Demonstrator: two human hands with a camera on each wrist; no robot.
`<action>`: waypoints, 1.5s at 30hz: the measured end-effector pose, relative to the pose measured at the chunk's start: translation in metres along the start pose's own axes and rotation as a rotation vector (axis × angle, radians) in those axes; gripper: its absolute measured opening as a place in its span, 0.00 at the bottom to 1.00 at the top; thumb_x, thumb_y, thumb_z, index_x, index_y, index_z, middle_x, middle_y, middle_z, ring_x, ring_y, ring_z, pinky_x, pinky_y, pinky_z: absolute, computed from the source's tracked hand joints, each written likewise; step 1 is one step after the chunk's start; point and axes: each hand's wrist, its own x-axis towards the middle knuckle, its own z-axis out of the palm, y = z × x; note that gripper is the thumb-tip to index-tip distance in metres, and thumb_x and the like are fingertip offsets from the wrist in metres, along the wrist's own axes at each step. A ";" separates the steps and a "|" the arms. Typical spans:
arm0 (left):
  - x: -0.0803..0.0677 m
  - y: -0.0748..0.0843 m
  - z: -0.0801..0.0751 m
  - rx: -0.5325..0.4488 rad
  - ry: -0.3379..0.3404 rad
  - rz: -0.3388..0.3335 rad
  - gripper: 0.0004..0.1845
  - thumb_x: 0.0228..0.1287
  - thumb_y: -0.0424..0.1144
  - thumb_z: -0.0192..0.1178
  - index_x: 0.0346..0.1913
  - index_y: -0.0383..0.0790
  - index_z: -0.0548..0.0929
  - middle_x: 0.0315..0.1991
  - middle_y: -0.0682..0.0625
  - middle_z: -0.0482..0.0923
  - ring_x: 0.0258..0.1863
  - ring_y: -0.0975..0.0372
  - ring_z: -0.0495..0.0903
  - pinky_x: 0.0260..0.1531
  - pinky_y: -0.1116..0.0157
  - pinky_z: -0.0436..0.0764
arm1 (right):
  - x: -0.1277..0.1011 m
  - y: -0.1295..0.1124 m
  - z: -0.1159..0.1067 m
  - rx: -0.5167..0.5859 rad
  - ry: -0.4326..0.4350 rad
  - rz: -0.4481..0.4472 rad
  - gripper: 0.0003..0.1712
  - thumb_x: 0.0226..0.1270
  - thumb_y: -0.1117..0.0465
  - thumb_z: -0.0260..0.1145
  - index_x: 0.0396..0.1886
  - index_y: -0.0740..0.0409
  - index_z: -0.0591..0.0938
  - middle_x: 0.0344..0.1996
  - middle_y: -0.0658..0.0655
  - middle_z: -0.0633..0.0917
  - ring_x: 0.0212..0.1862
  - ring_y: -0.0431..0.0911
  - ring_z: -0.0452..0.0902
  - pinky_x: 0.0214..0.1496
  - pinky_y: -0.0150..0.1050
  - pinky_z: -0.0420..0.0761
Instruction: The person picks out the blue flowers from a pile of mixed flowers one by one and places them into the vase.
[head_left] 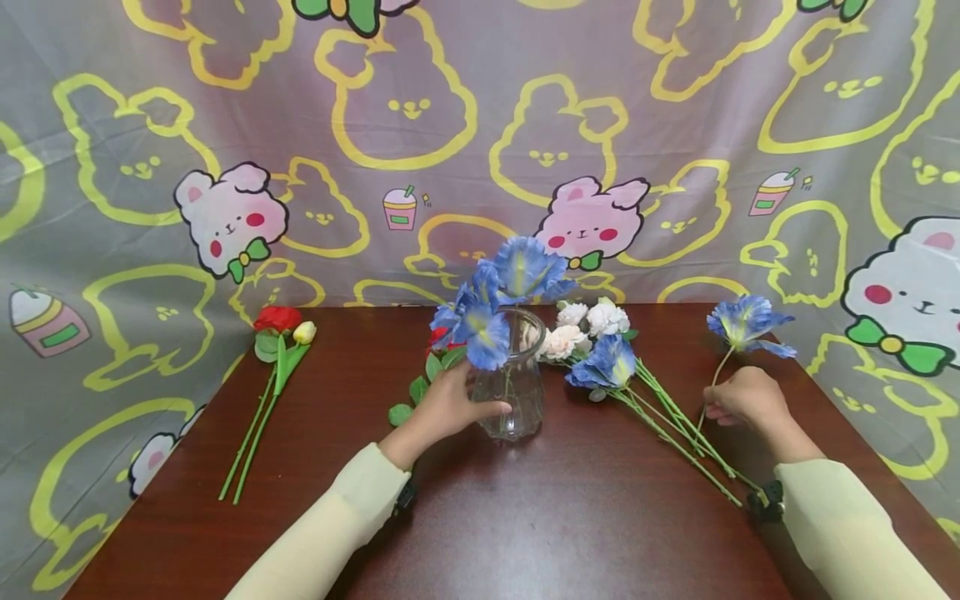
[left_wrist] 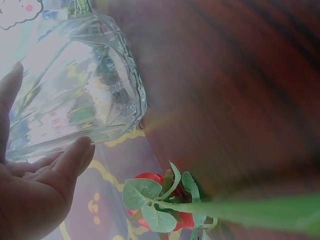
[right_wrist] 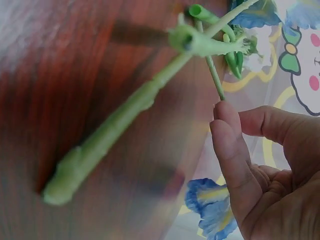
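Observation:
A clear ribbed glass vase (head_left: 514, 393) stands mid-table with blue flowers (head_left: 491, 304) in it. My left hand (head_left: 471, 402) holds the vase's left side, thumb across its front; in the left wrist view my fingers (left_wrist: 60, 165) lie against the glass vase (left_wrist: 80, 85). At the right, my right hand (head_left: 712, 410) pinches the thin stem of a single blue flower (head_left: 746, 322) lying on the table. The right wrist view shows my fingertips (right_wrist: 227, 135) on that stem (right_wrist: 215, 82), with the blue flower (right_wrist: 210, 207) beyond.
A loose bunch lies between the hands: white and pink blooms (head_left: 587, 327), a blue flower (head_left: 609, 363) and long green stems (head_left: 678, 429). A red flower with leaves (left_wrist: 155, 200) lies behind my left hand. A red rose (head_left: 277, 319) and yellow tulip (head_left: 303, 332) lie at the left.

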 end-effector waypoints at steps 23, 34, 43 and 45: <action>0.000 0.002 0.001 0.009 -0.008 -0.037 0.41 0.49 0.50 0.76 0.63 0.35 0.72 0.58 0.41 0.77 0.53 0.49 0.79 0.51 0.56 0.79 | -0.007 -0.029 -0.009 -0.213 0.533 -0.309 0.12 0.60 0.61 0.63 0.25 0.65 0.86 0.22 0.59 0.86 0.34 0.62 0.78 0.35 0.54 0.73; -0.001 0.002 0.000 0.002 -0.004 -0.036 0.42 0.48 0.52 0.76 0.63 0.36 0.73 0.56 0.41 0.78 0.53 0.50 0.80 0.51 0.57 0.79 | -0.022 -0.067 -0.009 -0.192 0.623 -0.420 0.11 0.58 0.61 0.63 0.30 0.65 0.86 0.25 0.61 0.86 0.23 0.51 0.76 0.26 0.41 0.70; -0.002 0.001 -0.001 -0.016 0.001 0.007 0.42 0.48 0.50 0.77 0.64 0.36 0.71 0.57 0.39 0.77 0.53 0.49 0.79 0.52 0.58 0.78 | -0.038 -0.098 0.003 -0.102 0.673 -0.505 0.11 0.60 0.59 0.63 0.28 0.61 0.86 0.24 0.59 0.86 0.24 0.37 0.76 0.26 0.31 0.70; -0.002 0.000 -0.001 -0.019 0.004 0.029 0.42 0.48 0.49 0.77 0.64 0.36 0.71 0.58 0.39 0.76 0.53 0.49 0.79 0.52 0.58 0.78 | -0.042 -0.104 0.005 -0.083 0.671 -0.529 0.10 0.60 0.59 0.64 0.27 0.61 0.86 0.24 0.58 0.86 0.23 0.29 0.73 0.26 0.30 0.70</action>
